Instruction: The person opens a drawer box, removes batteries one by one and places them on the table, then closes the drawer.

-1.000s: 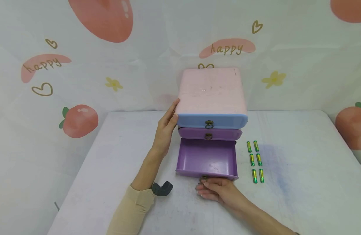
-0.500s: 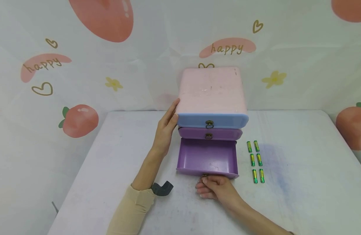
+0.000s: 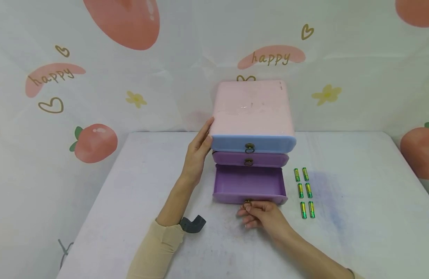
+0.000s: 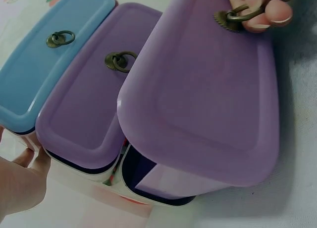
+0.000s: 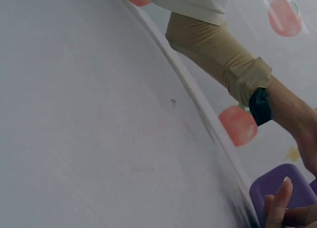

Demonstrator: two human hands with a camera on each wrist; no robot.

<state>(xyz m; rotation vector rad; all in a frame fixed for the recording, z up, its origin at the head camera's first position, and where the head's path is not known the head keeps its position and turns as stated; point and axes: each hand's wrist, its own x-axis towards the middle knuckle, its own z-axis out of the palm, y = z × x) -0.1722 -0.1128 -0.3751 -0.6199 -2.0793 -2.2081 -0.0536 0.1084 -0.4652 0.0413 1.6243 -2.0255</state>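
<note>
A small drawer cabinet with a pink top [image 3: 252, 108] stands at the back of the table. Its blue top drawer [image 3: 228, 143] and purple middle drawer [image 3: 228, 159] are closed, while the purple bottom drawer [image 3: 228, 198] is pulled partly out, with nothing seen inside. My left hand [image 3: 197, 155] rests along the cabinet's left side, fingers extended back and thumb near the front corner. Thumb and fingers of my right hand [image 3: 268, 219] pinch the bottom drawer's brass ring pull [image 3: 247, 204]; the left wrist view shows this ring [image 4: 252, 12] between the fingertips.
Several green and yellow batteries [image 3: 303, 210] lie in paired rows right of the open drawer. A white table [image 3: 148, 170] carries everything, with a fruit-printed cloth [image 3: 186, 58] hanging behind it. A dark wrist strap [image 3: 193, 224] sticks out at my left cuff.
The bottom drawer has slid partway back into the cabinet, with my right hand moving forward along with its ring pull. My left hand stays against the cabinet's side.
</note>
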